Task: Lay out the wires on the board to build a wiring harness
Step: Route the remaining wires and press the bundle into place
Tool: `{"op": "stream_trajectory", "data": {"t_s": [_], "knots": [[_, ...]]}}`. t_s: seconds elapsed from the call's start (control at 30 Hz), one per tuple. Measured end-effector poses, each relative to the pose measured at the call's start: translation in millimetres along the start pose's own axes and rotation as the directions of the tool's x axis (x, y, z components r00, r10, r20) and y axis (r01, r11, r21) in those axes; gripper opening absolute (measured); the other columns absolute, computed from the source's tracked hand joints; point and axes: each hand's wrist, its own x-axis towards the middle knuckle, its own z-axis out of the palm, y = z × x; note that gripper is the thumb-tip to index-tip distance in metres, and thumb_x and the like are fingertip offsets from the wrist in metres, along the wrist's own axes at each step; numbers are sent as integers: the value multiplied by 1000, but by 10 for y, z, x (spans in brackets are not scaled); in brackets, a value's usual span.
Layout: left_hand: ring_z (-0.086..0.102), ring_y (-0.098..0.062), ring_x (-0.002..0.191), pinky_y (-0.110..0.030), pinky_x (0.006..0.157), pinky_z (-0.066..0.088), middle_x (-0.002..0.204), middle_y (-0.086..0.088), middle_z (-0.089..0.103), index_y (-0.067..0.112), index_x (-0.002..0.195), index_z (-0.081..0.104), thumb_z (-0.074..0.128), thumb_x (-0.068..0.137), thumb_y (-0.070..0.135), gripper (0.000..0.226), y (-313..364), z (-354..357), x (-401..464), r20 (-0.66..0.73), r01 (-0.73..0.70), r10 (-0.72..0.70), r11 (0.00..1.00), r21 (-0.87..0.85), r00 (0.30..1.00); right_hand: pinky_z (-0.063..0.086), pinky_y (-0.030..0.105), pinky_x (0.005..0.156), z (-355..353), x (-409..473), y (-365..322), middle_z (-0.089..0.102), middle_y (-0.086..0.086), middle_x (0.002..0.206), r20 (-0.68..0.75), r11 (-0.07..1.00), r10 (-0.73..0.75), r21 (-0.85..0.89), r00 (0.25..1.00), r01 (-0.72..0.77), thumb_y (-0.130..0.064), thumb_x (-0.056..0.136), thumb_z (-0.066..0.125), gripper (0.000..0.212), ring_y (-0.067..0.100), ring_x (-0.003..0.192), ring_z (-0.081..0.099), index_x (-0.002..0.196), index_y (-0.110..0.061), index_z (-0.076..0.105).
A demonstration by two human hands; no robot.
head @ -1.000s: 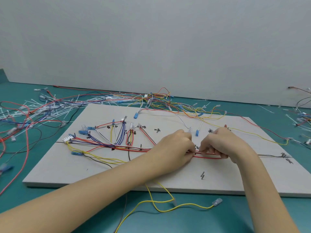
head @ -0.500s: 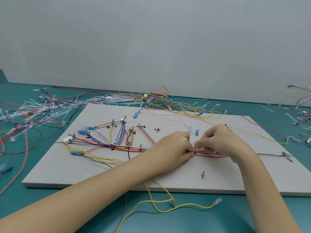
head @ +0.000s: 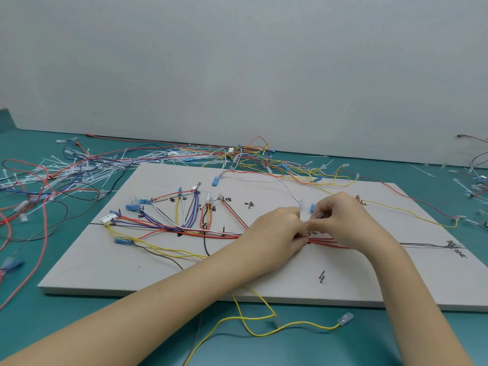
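**Both hands pinching at the red wire bundle, mid-board**

I see the teal table [head: 369,344] under everything, with the pale board [head: 105,265] lying flat on it beneath both of my hands. Beyond the hands, a loose tangle of wires [head: 250,157] sprawls along the board's far edge. To the left of my left hand [head: 274,233], the laid-out wires [head: 184,228] fan across the board and gather into a red bundle [head: 327,243] that runs under both hands. The left hand's fingers are curled, pinching at the bundle. My right hand [head: 346,220] meets it fingertip to fingertip, thumb and fingers pinched on something small and pale; what it is I cannot tell. Nearer than the hands, a yellow wire [head: 290,326] trails off the board
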Motion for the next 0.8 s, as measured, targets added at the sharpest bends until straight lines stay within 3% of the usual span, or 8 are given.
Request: {"op": "stream_trajectory", "data": {"t_s": [0.2,0.37,0.5,0.63,0.8], "knots": [[52,-20,94,-37,74,43,91,-4,54,16,99,73,57,94,25,20,-8,25,-9,-13,4,-5,1000,-13,1000,35,13,45,50,35,-14,65,0,57,21,999,-21,-28,1000,22,-13,73,80,22,4,47,50,55,-17,66],[51,-21,93,-40,76,43,91,-4,53,15,98,73,56,94,24,20,-11,35,-26,-28,4,-4,1000,-25,1000,34,19,42,44,14,0,56,2,52,106,942,224,231,969,-243,-16,75,80,24,12,46,45,57,-10,65],[51,-20,89,-39,76,45,89,-3,53,15,97,74,57,93,23,19,-26,38,-43,-39,9,-12,997,-71,999,30,16,36,-37,-9,10,57,-1,53,200,895,311,267,929,-356,-25,78,79,27,7,42,43,57,-13,68],[54,-19,86,-37,76,47,89,-4,55,18,100,76,59,89,19,20,-50,38,-40,-36,24,-29,991,-135,999,30,15,35,-101,-39,38,60,0,54,225,888,300,288,927,-358,-21,81,77,25,5,39,44,59,-11,71],[54,-17,85,-36,77,47,90,-3,55,18,101,76,61,89,19,20,-62,43,-38,-40,56,-64,984,-169,997,37,18,37,-123,-70,53,65,7,59,229,882,266,334,936,-332,-8,87,69,10,12,46,51,85,2,68]]}}
